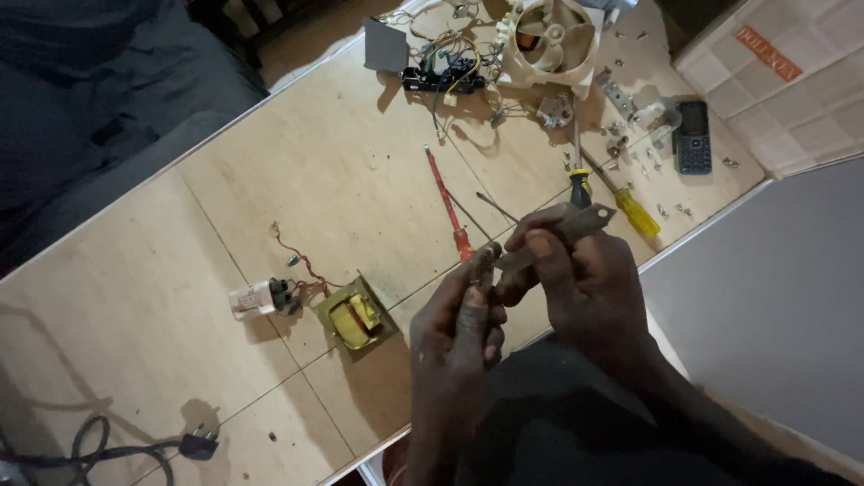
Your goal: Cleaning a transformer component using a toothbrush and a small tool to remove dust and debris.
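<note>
Left hand (pixel 461 328): raised over the near edge of the table (pixel 162 297), fingers curled shut around a small dark part (pixel 483 267) whose top shows just above the fingertips. What kind of part it is cannot be told.

Right hand (pixel 580 274): just beside the left and touching it, fingers closed on a flat grey metal strip (pixel 576 225). The strip runs from between the two hands up and to the right, its far end jutting past the thumb. Its near end meets the small dark part at the left fingertips.

Table: pale wood-look boards with dark seams, white rim.

Transformer (pixel 354 319): yellow-taped coil on a square metal frame, lying left of the hands, well apart from them.

Small white plug block (pixel 252 299): beside the transformer, joined to it by thin red wire (pixel 301 261).

Red screwdriver (pixel 447 202): lying lengthwise beyond the hands, near the left fingertips.

Yellow-handled screwdriver (pixel 634 211): right of the red one, close behind the right hand.

Black-and-yellow-handled screwdriver (pixel 580 184): upright in view, just above the right hand.

Cream plastic fan housing (pixel 549 36): far end of the table, with a tangle of wires (pixel 445 72) to its left.

Loose screws (pixel 648 162): scattered at the far right corner.

Mobile phone (pixel 693 135): dark, keypad type, among the screws.

Newspaper (pixel 792 72): beyond the table's right corner.

Black cable and plug (pixel 193 443): near left corner.
</note>
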